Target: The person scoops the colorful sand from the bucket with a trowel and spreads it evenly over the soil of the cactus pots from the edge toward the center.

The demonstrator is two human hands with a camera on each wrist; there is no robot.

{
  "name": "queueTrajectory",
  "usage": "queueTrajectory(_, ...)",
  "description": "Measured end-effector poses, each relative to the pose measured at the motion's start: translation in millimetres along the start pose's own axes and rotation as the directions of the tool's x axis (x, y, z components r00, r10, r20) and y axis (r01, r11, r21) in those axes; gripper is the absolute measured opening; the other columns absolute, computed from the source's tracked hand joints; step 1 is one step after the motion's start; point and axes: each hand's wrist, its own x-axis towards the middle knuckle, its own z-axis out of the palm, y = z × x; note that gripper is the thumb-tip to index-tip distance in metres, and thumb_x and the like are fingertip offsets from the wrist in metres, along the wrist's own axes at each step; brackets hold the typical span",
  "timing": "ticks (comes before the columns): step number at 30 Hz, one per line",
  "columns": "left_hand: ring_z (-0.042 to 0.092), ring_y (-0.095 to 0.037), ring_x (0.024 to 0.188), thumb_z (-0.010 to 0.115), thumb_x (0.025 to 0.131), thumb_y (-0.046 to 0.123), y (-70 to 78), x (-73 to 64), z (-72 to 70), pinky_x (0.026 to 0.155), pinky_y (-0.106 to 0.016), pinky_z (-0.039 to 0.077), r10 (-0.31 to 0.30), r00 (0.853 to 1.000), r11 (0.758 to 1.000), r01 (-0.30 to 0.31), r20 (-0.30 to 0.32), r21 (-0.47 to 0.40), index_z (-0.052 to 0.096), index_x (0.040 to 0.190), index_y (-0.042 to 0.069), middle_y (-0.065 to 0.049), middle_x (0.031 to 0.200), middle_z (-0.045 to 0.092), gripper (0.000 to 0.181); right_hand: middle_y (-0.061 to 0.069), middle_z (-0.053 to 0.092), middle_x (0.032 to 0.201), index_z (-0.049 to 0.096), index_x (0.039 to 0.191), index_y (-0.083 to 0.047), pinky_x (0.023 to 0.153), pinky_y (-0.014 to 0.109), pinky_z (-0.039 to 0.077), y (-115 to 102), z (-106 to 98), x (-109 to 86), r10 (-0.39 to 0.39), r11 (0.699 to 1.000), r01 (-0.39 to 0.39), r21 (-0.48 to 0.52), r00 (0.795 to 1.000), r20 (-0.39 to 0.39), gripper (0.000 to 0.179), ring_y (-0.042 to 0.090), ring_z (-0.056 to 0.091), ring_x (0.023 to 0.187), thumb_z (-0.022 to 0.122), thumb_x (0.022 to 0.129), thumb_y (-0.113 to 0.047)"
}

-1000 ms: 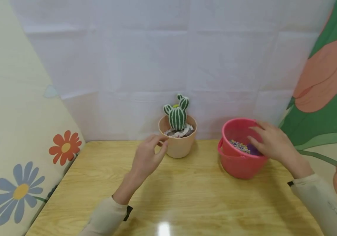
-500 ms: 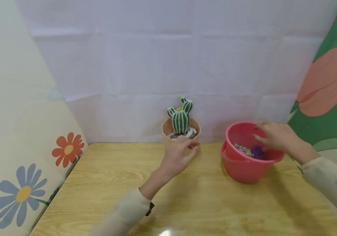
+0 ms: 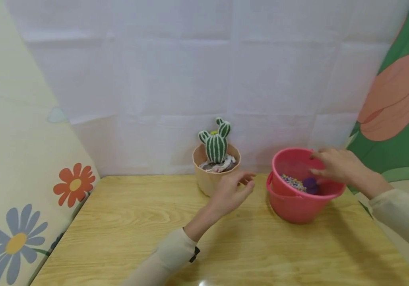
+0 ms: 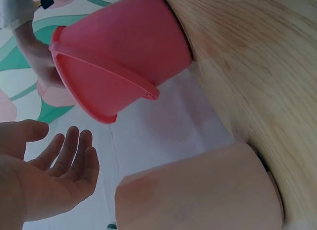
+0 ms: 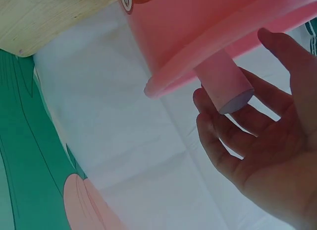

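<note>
Bucket [image 3: 297,209] and contents are found on the right side of the worktop [image 3: 136,230]. Its carrying handle [image 4: 111,69] is laid down against the wall, presumably so that the mouth is left unobstructed. Small mixed-colour beads [image 3: 292,182] and a purple object [image 3: 311,185] are contained inside, where loose beads are likely kept from scattering by the wall. Past the rim a pink rod [image 5: 224,80] is seen projecting, a position by which its end is probably made easy to reach.

Around that end the right grip [image 3: 338,165] is held with fingers loosely bent and thumb apart; no closed hold is shown, and contact cannot be made out. The forearm is brought in from the right, with the wrist beyond the rim.

By the left grip [image 3: 229,192] nothing is held: its fingers are relaxed, pointed toward the bucket, in front of the pot [image 3: 203,179] in which a toy cactus [image 3: 216,148] is set.
</note>
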Motion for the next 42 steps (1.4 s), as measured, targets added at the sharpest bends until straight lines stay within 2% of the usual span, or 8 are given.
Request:
queueTrajectory(12, 0.068, -0.015, 0.094, 0.065, 0.099, 0.012, 9.6, 17.6, 21.7, 0.081, -0.03, 0.057, -0.009, 1.0, 0.996, 0.01, 0.019, -0.083, 0.064, 0.13, 0.005, -0.005, 0.104, 0.071, 0.032, 0.016, 0.066, 0.102, 0.069, 0.121, 0.001, 0.063, 0.047, 0.059, 4.7, 7.0, -9.3, -0.048, 0.999, 0.048, 0.013, 0.998, -0.028, 0.052, 0.03, 0.065, 0.082, 0.085, 0.084, -0.032)
queueTrajectory(15, 0.069, -0.015, 0.094, 0.065, 0.099, 0.011, 10.8, 18.1, 24.2, 0.081, -0.025, 0.055, -0.008, 1.0, 0.997, 0.01, 0.017, -0.079, 0.064, 0.133, 0.004, -0.007, 0.108, 0.072, 0.035, 0.016, 0.067, 0.102, 0.07, 0.119, 0.0, 0.063, 0.048, 0.059, 5.3, 9.7, -9.1, -0.071, 0.997, 0.071, 0.004, 0.996, -0.049, 0.047, 0.03, 0.065, 0.082, 0.085, 0.084, -0.028)
queueTrajectory(19, 0.069, -0.014, 0.096, 0.064, 0.1, 0.011, 10.9, 19.7, 27.5, 0.085, -0.028, 0.056, -0.016, 1.0, 0.998, 0.017, 0.019, -0.059, 0.062, 0.138, 0.004, -0.01, 0.119, 0.071, 0.038, 0.014, 0.067, 0.1, 0.072, 0.116, -0.002, 0.064, 0.048, 0.059, 8.9, 13.4, -9.6, -0.102, 0.995, 0.101, -0.011, 0.991, -0.084, 0.042, 0.031, 0.066, 0.082, 0.086, 0.083, -0.023)
queueTrajectory(23, 0.068, -0.013, 0.099, 0.062, 0.101, 0.014, 11.2, 22.7, 32.1, 0.087, -0.035, 0.057, -0.041, 0.999, 0.996, 0.044, 0.029, -0.079, 0.061, 0.14, 0.004, -0.012, 0.125, 0.069, 0.04, 0.012, 0.067, 0.099, 0.073, 0.113, -0.002, 0.064, 0.048, 0.059, 12.7, 16.4, -11.1, -0.116, 0.993, 0.116, -0.01, 0.988, -0.098, 0.04, 0.031, 0.066, 0.083, 0.087, 0.082, -0.023)
queueTrajectory(29, 0.068, -0.008, 0.093, 0.061, 0.099, 0.015, 13.6, 27.7, 39.0, 0.077, -0.02, 0.057, -0.128, 0.992, 0.977, 0.128, 0.006, -0.171, 0.061, 0.139, 0.006, -0.012, 0.121, 0.07, 0.041, 0.014, 0.069, 0.102, 0.073, 0.112, -0.002, 0.067, 0.049, 0.059, 16.3, 18.1, -9.8, -0.14, 0.99, 0.141, 0.004, 0.985, -0.105, 0.039, 0.033, 0.067, 0.087, 0.087, 0.082, -0.024)
queueTrajectory(37, 0.066, -0.007, 0.087, 0.064, 0.099, 0.02, 14.7, 31.8, 52.5, 0.072, -0.022, 0.057, -0.274, 0.962, 0.916, 0.265, 0.015, -0.301, 0.061, 0.138, 0.008, 0.003, 0.108, 0.069, 0.041, 0.013, 0.068, 0.104, 0.074, 0.111, -0.003, 0.068, 0.05, 0.059, 18.6, 15.7, -7.3, -0.112, 0.994, 0.112, -0.004, 0.992, -0.062, 0.041, 0.032, 0.066, 0.088, 0.087, 0.081, -0.029)
queueTrajectory(40, 0.067, -0.012, 0.089, 0.065, 0.098, 0.02, 15.8, 33.6, 59.2, 0.074, -0.024, 0.057, -0.325, 0.945, 0.875, 0.31, 0.023, -0.371, 0.061, 0.138, 0.007, 0.001, 0.107, 0.069, 0.042, 0.013, 0.069, 0.103, 0.074, 0.111, -0.003, 0.068, 0.049, 0.059, 19.6, 15.4, -7.9, -0.104, 0.995, 0.104, 0.009, 0.994, -0.032, 0.04, 0.031, 0.066, 0.088, 0.086, 0.082, -0.029)
queueTrajectory(42, 0.068, -0.016, 0.089, 0.067, 0.097, 0.018, 17.9, 35.1, 62.7, 0.075, -0.029, 0.058, -0.378, 0.925, 0.83, 0.356, 0.035, -0.43, 0.061, 0.137, 0.008, 0.0, 0.105, 0.069, 0.042, 0.012, 0.069, 0.102, 0.074, 0.111, -0.003, 0.067, 0.048, 0.059, 19.3, 15.1, -8.4, -0.096, 0.995, 0.096, 0.02, 0.995, -0.012, 0.04, 0.03, 0.066, 0.087, 0.086, 0.083, -0.028)
